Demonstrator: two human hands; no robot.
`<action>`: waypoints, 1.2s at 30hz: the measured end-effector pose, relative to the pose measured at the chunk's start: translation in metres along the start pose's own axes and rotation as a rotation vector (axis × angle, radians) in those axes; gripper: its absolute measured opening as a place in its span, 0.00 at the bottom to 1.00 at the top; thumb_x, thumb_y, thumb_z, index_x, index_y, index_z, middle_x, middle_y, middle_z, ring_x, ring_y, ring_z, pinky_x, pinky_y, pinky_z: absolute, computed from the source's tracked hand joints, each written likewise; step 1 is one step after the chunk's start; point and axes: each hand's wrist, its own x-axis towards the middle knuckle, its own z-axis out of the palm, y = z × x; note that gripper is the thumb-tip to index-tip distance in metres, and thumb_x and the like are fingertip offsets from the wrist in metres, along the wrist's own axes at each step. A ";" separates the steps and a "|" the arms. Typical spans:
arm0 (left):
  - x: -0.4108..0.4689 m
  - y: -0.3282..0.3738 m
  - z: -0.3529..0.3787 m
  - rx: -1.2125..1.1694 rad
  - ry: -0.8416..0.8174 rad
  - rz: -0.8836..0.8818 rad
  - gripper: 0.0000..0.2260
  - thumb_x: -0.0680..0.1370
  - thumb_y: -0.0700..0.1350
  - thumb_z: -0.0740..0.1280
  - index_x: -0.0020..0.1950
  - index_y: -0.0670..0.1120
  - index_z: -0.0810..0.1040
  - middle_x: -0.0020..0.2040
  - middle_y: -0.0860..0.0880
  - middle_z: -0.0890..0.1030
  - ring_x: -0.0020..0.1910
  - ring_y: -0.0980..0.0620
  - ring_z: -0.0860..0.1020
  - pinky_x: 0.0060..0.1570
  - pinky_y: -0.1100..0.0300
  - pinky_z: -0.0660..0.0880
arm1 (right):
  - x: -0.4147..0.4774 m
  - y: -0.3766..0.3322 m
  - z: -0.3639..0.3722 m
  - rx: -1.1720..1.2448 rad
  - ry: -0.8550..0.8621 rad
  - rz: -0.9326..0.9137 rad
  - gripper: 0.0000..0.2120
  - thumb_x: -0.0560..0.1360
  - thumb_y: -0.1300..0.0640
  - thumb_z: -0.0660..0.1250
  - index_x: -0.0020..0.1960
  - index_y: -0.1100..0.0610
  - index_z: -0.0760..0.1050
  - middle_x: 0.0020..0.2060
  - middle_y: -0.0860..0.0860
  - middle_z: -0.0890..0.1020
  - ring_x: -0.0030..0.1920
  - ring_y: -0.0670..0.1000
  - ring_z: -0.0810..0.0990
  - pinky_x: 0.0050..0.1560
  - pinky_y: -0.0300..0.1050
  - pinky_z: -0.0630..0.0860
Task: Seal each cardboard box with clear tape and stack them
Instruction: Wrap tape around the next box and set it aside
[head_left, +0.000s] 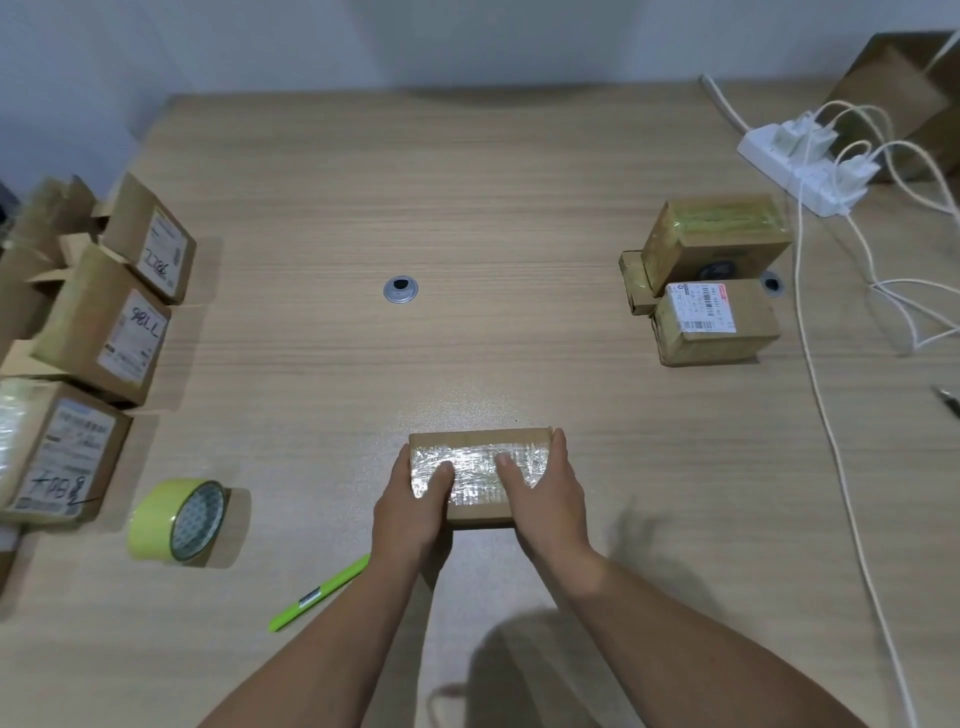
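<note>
I record the cardboard box (480, 475) lying flat on the table (467, 234), near its front edge. My left hand (410, 506) grips its left end and my right hand (543, 499) its right end (thumbs on the taped top, fingers down the sides). The tape roll (179, 519) stands well to the left.

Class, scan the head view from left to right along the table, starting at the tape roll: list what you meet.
tape roll → green pen → left hand → taped box → right hand → stacked boxes → power strip
</note>
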 end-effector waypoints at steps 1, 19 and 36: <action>-0.004 0.000 0.002 0.005 -0.007 0.012 0.25 0.79 0.56 0.67 0.75 0.55 0.68 0.63 0.55 0.79 0.61 0.50 0.76 0.59 0.53 0.72 | -0.002 0.001 0.002 0.006 0.001 -0.005 0.45 0.76 0.36 0.67 0.82 0.45 0.44 0.80 0.47 0.59 0.78 0.52 0.61 0.70 0.49 0.65; 0.016 -0.013 -0.011 -0.165 -0.098 -0.038 0.18 0.85 0.45 0.59 0.74 0.55 0.73 0.68 0.54 0.78 0.66 0.52 0.75 0.71 0.48 0.69 | 0.008 0.011 -0.001 -0.062 -0.016 0.026 0.30 0.84 0.45 0.56 0.82 0.45 0.48 0.59 0.59 0.79 0.54 0.55 0.77 0.58 0.48 0.73; 0.016 -0.018 -0.020 -0.281 -0.133 -0.098 0.16 0.86 0.47 0.56 0.69 0.61 0.76 0.64 0.56 0.81 0.64 0.51 0.77 0.69 0.49 0.71 | 0.003 0.005 -0.021 0.136 0.045 -0.002 0.19 0.85 0.47 0.52 0.56 0.51 0.80 0.46 0.57 0.83 0.46 0.51 0.77 0.42 0.38 0.69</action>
